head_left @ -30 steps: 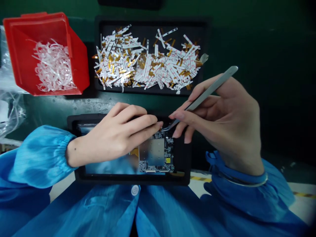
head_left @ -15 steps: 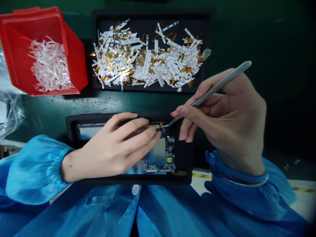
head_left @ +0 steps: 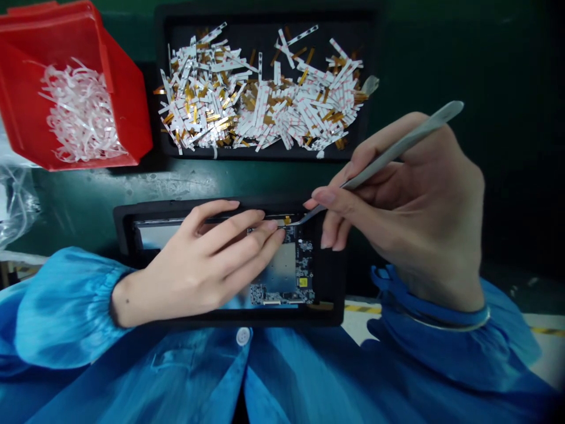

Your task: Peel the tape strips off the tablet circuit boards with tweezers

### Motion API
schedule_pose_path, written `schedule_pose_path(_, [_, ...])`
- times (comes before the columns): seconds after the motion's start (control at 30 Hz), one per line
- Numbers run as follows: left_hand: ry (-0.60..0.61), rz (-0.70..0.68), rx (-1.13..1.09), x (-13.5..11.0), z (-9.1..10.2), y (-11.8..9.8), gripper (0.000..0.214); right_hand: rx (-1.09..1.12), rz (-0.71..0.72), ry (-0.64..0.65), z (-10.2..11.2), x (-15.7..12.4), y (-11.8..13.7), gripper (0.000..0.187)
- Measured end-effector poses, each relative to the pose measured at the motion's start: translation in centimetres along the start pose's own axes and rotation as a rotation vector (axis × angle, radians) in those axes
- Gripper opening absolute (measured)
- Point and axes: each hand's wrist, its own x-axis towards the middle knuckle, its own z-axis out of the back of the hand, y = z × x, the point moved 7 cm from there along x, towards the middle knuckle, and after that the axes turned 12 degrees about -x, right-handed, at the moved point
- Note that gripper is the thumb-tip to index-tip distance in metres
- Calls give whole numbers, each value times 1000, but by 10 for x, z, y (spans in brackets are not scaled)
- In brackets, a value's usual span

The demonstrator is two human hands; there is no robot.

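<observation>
Pinched in my right hand (head_left: 406, 212) is a pair of metal tweezers (head_left: 388, 154), slanting down to the left. Their tip meets the upper edge of a circuit board (head_left: 282, 268), beside a small orange flex cable (head_left: 287, 219). My left hand (head_left: 203, 259) lies over the board and the device under it, fingers stretched out, fingertips close to the tweezer tip. The board has a large silver shield and a yellow square part. It rests in a black tray (head_left: 185, 323). The left hand covers the board's left part and whatever is under its fingertips.
A black tray (head_left: 269, 154) at the back holds many white strips with orange film (head_left: 265, 106). At the far left a red bin (head_left: 132, 112) contains a tangle of thin white strips (head_left: 83, 118). Clear plastic bags (head_left: 15, 194) lie at the left edge.
The tweezer tip has shifted slightly left along the board's upper edge, towards my left fingertips. The bin and back tray appear a little higher and farther left in view.
</observation>
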Motion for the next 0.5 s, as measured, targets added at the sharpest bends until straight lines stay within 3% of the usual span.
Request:
schedule_pose_path(0.13, [16,30,11,2,-3,6,34,-19,17,-3,2,0,1,33])
schedule_pose_path(0.3, [30,-72,27,6,-1,8,32,-72,62,-67,1,-3,7,30])
schedule_pose_path(0.43, [46,-62,-2,5,-2,13,34,-150,171,-370,24,-31,20,16])
schedule_pose_path(0.5, [43,-24,-24,2,-4,16,36,-222,198,-490,37,-58,25,26])
